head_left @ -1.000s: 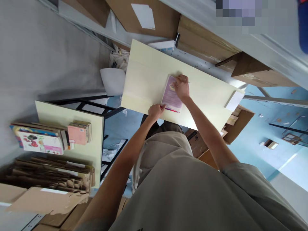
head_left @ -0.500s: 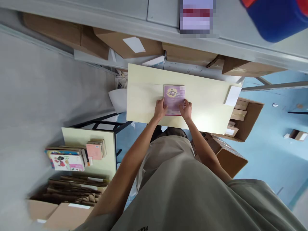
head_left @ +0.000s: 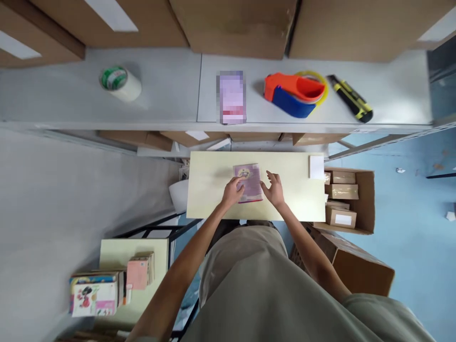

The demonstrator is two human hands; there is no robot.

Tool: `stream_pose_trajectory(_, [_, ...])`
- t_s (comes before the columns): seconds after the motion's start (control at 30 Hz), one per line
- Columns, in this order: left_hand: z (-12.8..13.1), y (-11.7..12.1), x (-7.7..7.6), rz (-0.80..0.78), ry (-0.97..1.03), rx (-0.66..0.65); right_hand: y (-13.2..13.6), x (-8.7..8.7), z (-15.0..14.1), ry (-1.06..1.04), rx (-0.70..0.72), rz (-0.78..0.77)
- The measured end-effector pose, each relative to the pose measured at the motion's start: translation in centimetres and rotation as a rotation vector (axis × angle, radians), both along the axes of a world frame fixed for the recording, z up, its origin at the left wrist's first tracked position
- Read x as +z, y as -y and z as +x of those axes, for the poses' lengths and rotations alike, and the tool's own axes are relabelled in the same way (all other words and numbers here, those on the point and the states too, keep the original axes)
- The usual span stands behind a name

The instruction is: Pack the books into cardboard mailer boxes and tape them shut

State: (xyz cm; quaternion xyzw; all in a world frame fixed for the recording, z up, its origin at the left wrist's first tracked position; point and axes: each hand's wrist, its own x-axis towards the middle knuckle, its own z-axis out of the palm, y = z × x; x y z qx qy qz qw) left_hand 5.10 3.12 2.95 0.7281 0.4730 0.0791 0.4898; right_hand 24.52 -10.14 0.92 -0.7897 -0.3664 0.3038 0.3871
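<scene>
A purple book with a yellow emblem lies flat on the pale yellow table in front of me. Over its left side is my left hand, fingers stretched out across the cover and partly hiding it; whether it presses on the book I cannot tell. My right hand is just off the book's right edge, fingers apart and nothing in them. A white stack of paper sits at the table's right end.
On the grey shelf ahead are a tape roll, an orange and blue tape dispenser and a utility knife. An open carton of small boxes stands right. Stacked books lie on a side table at lower left.
My view has tilted up, showing more of the shelf. Both hands have loosened from the book's sides; the right has come away from its edge, the left has moved onto the cover.
</scene>
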Motion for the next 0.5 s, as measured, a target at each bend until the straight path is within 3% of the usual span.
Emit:
stream_pose_trajectory(0.17, [5.9,-1.8,9.0,0.178,0.245,-0.108,-2.3,10.5,4.8,0.309,0.001,0.249])
stream_pose_trajectory(0.3, [11.0,-3.8,16.4,0.372,0.479,-0.135,-4.7,18.5,11.3,0.607,-0.085,0.317])
stream_pose_trajectory(0.4, [13.8,-4.5,20.6,0.499,0.634,-0.176,-6.4,21.3,18.0,0.749,-0.174,0.24])
stream_pose_trajectory(0.5, [16.2,-4.6,23.2,0.578,0.693,-0.224,-8.3,21.0,24.2,0.756,-0.196,0.154])
